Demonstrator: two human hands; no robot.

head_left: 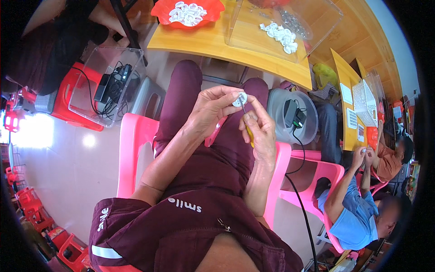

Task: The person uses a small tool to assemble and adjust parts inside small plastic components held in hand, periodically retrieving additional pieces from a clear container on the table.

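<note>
Above my lap, my left hand (208,108) pinches a small round white plastic part (239,98) between thumb and fingers. My right hand (261,135) is closed round a screwdriver (249,133) with a yellow handle. The screwdriver's thin metal shaft points up and away from me, and its tip meets the white part. Fingers partly cover both things, so I cannot tell whether a screw sits under the tip.
Ahead is a wooden table (195,49) with a red scalloped bowl (216,16) of white parts and a transparent box holding white parts (281,37) and small metal pieces (294,23). Tubs with black cables (118,75) stand either side. People sit left and right.
</note>
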